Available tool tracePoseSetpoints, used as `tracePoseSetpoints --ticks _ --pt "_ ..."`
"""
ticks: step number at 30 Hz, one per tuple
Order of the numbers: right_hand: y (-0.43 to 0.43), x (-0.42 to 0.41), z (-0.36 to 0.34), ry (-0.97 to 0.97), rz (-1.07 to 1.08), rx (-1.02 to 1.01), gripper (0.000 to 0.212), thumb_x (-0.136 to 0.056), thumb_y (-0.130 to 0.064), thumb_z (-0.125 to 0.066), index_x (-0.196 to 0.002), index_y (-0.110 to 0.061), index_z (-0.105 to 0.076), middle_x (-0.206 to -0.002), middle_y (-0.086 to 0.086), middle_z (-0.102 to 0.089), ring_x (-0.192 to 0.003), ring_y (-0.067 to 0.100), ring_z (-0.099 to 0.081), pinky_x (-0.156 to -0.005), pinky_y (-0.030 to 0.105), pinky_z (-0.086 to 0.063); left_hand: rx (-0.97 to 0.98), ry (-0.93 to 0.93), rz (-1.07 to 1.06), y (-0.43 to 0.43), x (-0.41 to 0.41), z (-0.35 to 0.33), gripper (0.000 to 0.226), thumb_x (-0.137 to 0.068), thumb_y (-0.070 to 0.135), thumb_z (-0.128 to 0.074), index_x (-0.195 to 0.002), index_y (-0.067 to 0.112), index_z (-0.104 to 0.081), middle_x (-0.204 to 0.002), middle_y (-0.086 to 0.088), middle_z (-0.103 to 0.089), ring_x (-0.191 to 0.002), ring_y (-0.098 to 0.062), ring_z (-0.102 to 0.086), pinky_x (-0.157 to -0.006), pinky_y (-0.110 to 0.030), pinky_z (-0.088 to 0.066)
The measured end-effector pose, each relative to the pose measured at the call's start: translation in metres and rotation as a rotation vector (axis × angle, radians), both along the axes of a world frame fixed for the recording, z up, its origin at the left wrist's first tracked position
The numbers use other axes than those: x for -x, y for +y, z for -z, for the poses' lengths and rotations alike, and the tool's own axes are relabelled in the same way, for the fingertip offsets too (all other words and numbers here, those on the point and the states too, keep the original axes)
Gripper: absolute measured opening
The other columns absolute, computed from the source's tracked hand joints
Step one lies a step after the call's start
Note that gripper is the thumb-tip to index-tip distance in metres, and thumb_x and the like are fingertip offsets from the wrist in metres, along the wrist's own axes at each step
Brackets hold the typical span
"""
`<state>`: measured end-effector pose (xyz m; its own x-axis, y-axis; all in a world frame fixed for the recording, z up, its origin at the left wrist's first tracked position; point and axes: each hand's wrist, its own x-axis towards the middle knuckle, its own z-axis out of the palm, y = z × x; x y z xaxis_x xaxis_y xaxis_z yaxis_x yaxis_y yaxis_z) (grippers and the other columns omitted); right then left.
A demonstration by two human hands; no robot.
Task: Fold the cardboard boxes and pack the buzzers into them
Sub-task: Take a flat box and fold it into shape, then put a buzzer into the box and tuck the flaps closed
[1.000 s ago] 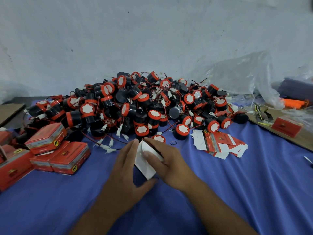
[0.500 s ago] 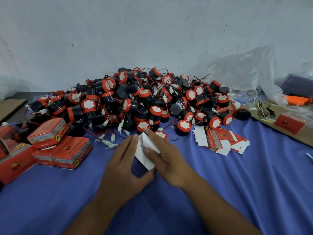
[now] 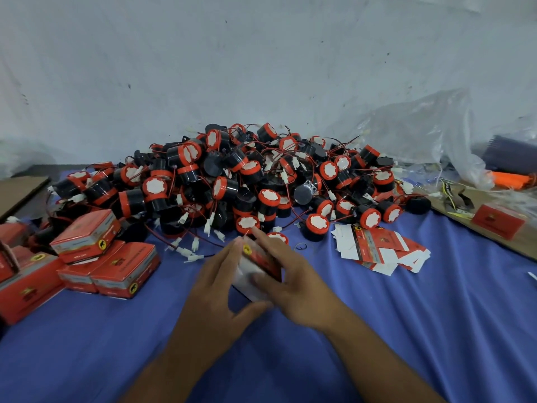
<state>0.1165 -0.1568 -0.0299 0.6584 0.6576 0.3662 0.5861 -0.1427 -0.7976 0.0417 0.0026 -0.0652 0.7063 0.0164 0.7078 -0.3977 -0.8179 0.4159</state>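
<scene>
A small red and white cardboard box (image 3: 257, 269) is partly formed between my two hands on the blue cloth. My left hand (image 3: 216, 289) holds its left side, thumb under its near corner. My right hand (image 3: 290, 282) grips it from the right, fingers laid over its red top. Behind them lies a big pile of black buzzers (image 3: 232, 181) with red caps and red wires. Flat unfolded boxes (image 3: 377, 248) lie to the right. Several closed red boxes (image 3: 104, 257) are stacked on the left.
A blue cloth (image 3: 436, 330) covers the table. A cardboard sheet (image 3: 499, 228) with a red box lies at the right, under a clear plastic bag (image 3: 421, 135). An orange tool (image 3: 511, 178) sits at the far right. A grey wall rises behind the pile.
The flat white card has been opened up into a box shape, its red side now showing. Both hands have closed round it.
</scene>
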Motion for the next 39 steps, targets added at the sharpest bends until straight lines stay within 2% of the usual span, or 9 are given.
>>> tracePoseSetpoints --ticks 5,8,13,18,23,28,31,36,39 --pt "-0.007 -0.007 0.01 -0.333 -0.051 0.235 0.084 -0.094 -0.024 -0.066 -0.157 -0.033 -0.012 -0.144 -0.006 -0.047 -0.129 0.012 -0.043 -0.111 0.034 -0.037 -0.085 0.189 0.083 0.022 -0.007 0.016 0.083 -0.095 0.046 -0.056 -0.155 0.041 0.002 -0.162 0.023 0.003 -0.149 -0.002 -0.002 -0.116 -0.029 -0.018" --pt "-0.008 -0.008 0.01 -0.47 -0.041 0.275 0.079 -0.093 -0.035 -0.066 -0.157 -0.022 -0.021 -0.145 0.002 -0.047 -0.129 0.019 -0.044 -0.111 0.034 -0.038 -0.22 0.204 -0.032 0.034 -0.005 0.014 0.068 -0.091 0.049 -0.055 -0.15 0.021 -0.035 -0.156 0.002 -0.03 -0.137 -0.022 -0.029 -0.104 -0.053 -0.044" --pt "-0.003 -0.01 0.004 -0.651 0.161 0.439 0.054 -0.088 -0.051 -0.066 -0.12 -0.007 -0.061 -0.135 0.008 -0.053 -0.128 0.025 -0.046 -0.108 0.035 -0.039 -0.4 0.182 -0.272 0.035 -0.009 0.006 0.057 -0.086 0.061 -0.038 -0.117 0.022 -0.067 -0.112 -0.005 -0.059 -0.104 -0.027 -0.048 -0.092 -0.038 -0.037" --pt "0.014 -0.006 0.007 -0.481 0.304 0.625 0.047 -0.092 -0.039 -0.063 -0.131 -0.015 -0.049 -0.147 0.001 -0.04 -0.135 0.021 -0.034 -0.108 0.031 -0.034 -0.107 0.339 -0.215 0.022 -0.012 0.008 0.054 -0.092 0.05 -0.047 -0.128 0.013 -0.062 -0.118 -0.008 -0.065 -0.105 -0.033 -0.062 -0.087 -0.041 -0.051" --pt "0.015 -0.006 0.012 -0.404 0.42 0.63 0.038 -0.091 -0.022 -0.062 -0.126 -0.018 -0.047 -0.147 -0.001 -0.035 -0.118 0.026 -0.052 -0.089 0.039 -0.05 0.189 0.323 -0.009 0.013 -0.006 0.009 0.04 -0.088 0.04 -0.067 -0.126 0.035 -0.053 -0.112 0.021 -0.06 -0.099 0.0 -0.058 -0.08 -0.005 -0.041" --pt "0.006 -0.011 0.011 -0.297 0.286 0.399 0.049 -0.082 -0.046 -0.073 -0.121 -0.019 -0.06 -0.12 -0.005 -0.046 -0.099 0.014 -0.053 -0.085 0.029 -0.048 0.226 0.227 -0.096 0.021 -0.009 0.009 0.022 -0.093 0.047 -0.056 -0.109 0.033 -0.05 -0.107 0.007 -0.051 -0.097 -0.014 -0.05 -0.086 -0.032 -0.043" --pt "0.007 -0.009 0.015 -0.148 0.226 0.145 0.02 -0.096 -0.046 -0.057 -0.097 -0.029 -0.066 -0.094 -0.011 -0.055 -0.086 0.002 -0.051 -0.075 0.018 -0.039 0.313 0.299 -0.102 0.026 -0.009 0.007 0.024 -0.084 0.056 -0.05 -0.1 0.037 -0.052 -0.1 0.01 -0.057 -0.095 -0.018 -0.055 -0.083 -0.046 -0.047" --pt "0.01 -0.02 0.028 0.076 0.377 -0.009 0.028 -0.103 -0.039 -0.046 -0.078 -0.032 -0.055 -0.08 -0.01 -0.059 -0.076 0.003 -0.054 -0.068 0.023 -0.041 0.171 0.322 -0.121 0.026 -0.003 0.003 0.048 -0.069 0.083 -0.05 -0.088 0.039 -0.053 -0.087 0.016 -0.056 -0.083 -0.003 -0.053 -0.07 -0.028 -0.045" --pt "0.004 -0.035 0.031 0.059 0.538 -0.06 0.009 -0.098 -0.033 -0.059 -0.106 -0.036 -0.058 -0.11 -0.017 -0.053 -0.106 0.007 -0.054 -0.086 0.018 -0.044 0.246 0.347 -0.078 0.028 0.001 0.0 0.051 -0.066 0.079 -0.061 -0.086 0.033 -0.058 -0.088 0.016 -0.059 -0.085 0.001 -0.055 -0.065 -0.014 -0.043"
